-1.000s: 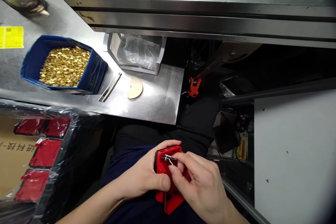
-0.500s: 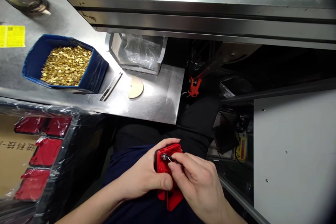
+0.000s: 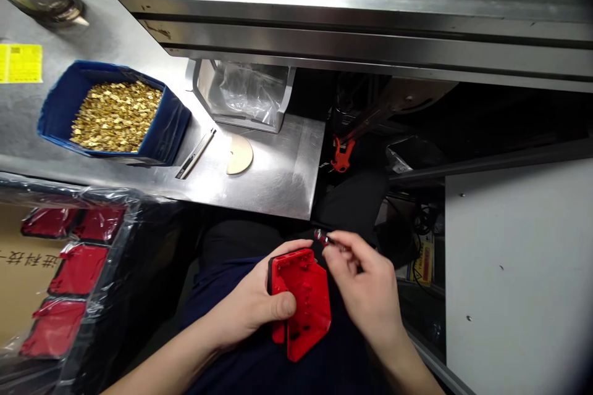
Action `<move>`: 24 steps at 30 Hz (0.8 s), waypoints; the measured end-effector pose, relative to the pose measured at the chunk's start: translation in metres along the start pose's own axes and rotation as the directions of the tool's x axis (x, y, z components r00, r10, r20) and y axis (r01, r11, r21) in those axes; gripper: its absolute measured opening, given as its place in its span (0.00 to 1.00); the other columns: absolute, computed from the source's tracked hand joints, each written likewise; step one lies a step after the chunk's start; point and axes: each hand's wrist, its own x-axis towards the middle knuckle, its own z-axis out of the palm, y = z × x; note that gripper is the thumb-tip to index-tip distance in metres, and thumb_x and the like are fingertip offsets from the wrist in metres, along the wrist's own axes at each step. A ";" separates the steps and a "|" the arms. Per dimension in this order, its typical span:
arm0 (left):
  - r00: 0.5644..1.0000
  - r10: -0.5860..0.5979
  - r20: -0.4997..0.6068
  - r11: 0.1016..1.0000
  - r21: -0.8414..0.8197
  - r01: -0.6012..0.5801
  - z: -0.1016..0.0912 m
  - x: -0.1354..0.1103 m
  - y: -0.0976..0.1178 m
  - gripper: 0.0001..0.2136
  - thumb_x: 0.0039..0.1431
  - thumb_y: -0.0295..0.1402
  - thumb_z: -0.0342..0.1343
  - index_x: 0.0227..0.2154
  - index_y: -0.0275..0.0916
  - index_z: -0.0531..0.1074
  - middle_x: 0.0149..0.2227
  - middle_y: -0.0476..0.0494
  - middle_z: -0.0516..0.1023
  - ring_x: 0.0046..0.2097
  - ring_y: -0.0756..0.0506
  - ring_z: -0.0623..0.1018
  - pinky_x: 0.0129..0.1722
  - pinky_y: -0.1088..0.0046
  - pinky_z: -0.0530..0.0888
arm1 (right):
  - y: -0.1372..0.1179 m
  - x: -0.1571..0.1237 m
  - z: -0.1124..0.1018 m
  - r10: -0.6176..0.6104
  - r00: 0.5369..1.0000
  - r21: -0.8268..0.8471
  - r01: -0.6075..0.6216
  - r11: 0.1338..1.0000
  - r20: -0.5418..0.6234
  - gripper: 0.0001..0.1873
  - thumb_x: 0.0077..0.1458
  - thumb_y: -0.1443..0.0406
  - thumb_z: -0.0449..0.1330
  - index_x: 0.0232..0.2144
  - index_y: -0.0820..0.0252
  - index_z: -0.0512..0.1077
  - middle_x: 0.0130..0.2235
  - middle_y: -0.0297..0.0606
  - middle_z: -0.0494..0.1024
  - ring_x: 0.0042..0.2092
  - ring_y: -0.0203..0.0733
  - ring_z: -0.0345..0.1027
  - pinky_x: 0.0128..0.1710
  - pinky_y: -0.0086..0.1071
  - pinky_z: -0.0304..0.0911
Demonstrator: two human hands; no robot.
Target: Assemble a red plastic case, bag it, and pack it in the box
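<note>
In my left hand [image 3: 259, 302] is a red plastic housing [image 3: 308, 305] with a black edge, its hollow inside turned up and my thumb lying over the near wall. My right hand [image 3: 364, 274] pinches a small dark tool [image 3: 321, 238] with a shiny metal tip. That tip is just above and to the right of the housing's far end, apart from it. Fingers cover most of the tool, so its exact kind cannot be made out. Both hands are over my lap.
A blue bin [image 3: 173, 126] of small brass-coloured parts, a cutter knife [image 3: 196, 154], a tan half-disc [image 3: 239, 154] and a grey tray [image 3: 285, 108] with clear plastic bags occupy the metal table [image 3: 278, 182]. Red parts [image 3: 78, 268] lie in a plastic-lined box at left.
My right hand has lifted the small tool out of the red housing and moved up and to the right. The housing, still in my left hand, has shifted slightly and shows more of its inside.
</note>
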 end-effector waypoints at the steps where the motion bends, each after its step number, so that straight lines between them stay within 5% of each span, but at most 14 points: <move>1: 1.000 0.006 -0.021 1.000 0.027 -0.005 0.000 0.000 0.001 0.44 0.49 0.55 0.70 0.66 0.47 0.58 0.53 0.39 0.75 0.52 0.39 0.76 0.54 0.61 0.70 | 0.006 0.012 0.003 0.031 0.999 0.008 -0.030 1.000 -0.019 0.12 0.65 0.57 0.61 0.45 0.54 0.79 0.31 0.32 0.79 0.28 0.36 0.69 0.28 0.27 0.65; 5: 0.996 0.062 -0.072 0.980 0.193 -0.047 0.002 -0.003 0.005 0.42 0.52 0.60 0.65 0.65 0.47 0.58 0.50 0.41 0.74 0.49 0.40 0.75 0.50 0.63 0.71 | 0.024 0.076 0.035 -0.083 0.996 0.012 0.083 0.996 -0.014 0.14 0.65 0.56 0.60 0.47 0.55 0.79 0.41 0.38 0.81 0.40 0.42 0.75 0.40 0.31 0.69; 9: 0.997 0.060 -0.052 0.934 0.354 -0.038 0.008 -0.009 0.010 0.33 0.61 0.56 0.59 0.63 0.46 0.58 0.50 0.42 0.72 0.50 0.40 0.74 0.53 0.60 0.70 | 0.020 0.135 0.086 -0.261 0.963 -0.211 0.241 0.947 -0.072 0.16 0.67 0.57 0.59 0.51 0.56 0.79 0.49 0.43 0.77 0.51 0.47 0.70 0.53 0.38 0.65; 13: 0.994 0.065 -0.082 0.898 0.440 -0.022 0.008 -0.014 0.010 0.30 0.65 0.51 0.57 0.64 0.47 0.56 0.51 0.42 0.72 0.51 0.39 0.74 0.54 0.58 0.70 | 0.013 0.161 0.117 -0.299 0.954 -0.284 0.282 0.917 -0.019 0.17 0.66 0.59 0.61 0.55 0.55 0.77 0.50 0.45 0.75 0.54 0.52 0.67 0.57 0.44 0.61; 16: 0.969 0.166 -0.184 0.855 0.517 -0.049 0.003 -0.012 0.007 0.27 0.65 0.50 0.57 0.61 0.47 0.58 0.52 0.42 0.71 0.53 0.39 0.74 0.55 0.58 0.70 | 0.015 0.149 0.109 -0.302 0.953 -0.263 0.282 0.923 -0.038 0.22 0.64 0.58 0.62 0.59 0.56 0.73 0.55 0.49 0.71 0.56 0.54 0.66 0.57 0.45 0.61; 19: 0.921 0.266 -0.284 0.791 0.610 -0.040 -0.002 -0.006 0.006 0.24 0.65 0.50 0.58 0.58 0.46 0.62 0.51 0.43 0.71 0.51 0.40 0.73 0.55 0.59 0.69 | 0.022 0.114 0.077 -0.283 0.959 -0.007 0.283 0.959 0.008 0.15 0.69 0.57 0.56 0.50 0.57 0.76 0.48 0.44 0.74 0.48 0.46 0.71 0.49 0.37 0.66; 21: 0.900 0.299 -0.318 0.737 0.676 -0.006 -0.003 -0.003 0.006 0.23 0.66 0.50 0.57 0.56 0.45 0.63 0.51 0.42 0.70 0.51 0.40 0.73 0.55 0.58 0.70 | 0.026 0.082 0.051 -0.299 0.936 0.218 0.257 0.942 0.188 0.20 0.72 0.54 0.52 0.37 0.58 0.77 0.39 0.38 0.75 0.41 0.41 0.71 0.43 0.33 0.66; 24: 0.900 0.301 -0.316 0.681 0.732 0.029 -0.002 0.001 0.008 0.19 0.70 0.49 0.51 0.56 0.45 0.64 0.54 0.42 0.70 0.54 0.40 0.72 0.57 0.58 0.68 | 0.030 0.033 0.023 -0.364 0.808 0.407 0.171 0.897 0.463 0.29 0.66 0.41 0.52 0.34 0.58 0.76 0.36 0.37 0.75 0.39 0.42 0.71 0.43 0.34 0.67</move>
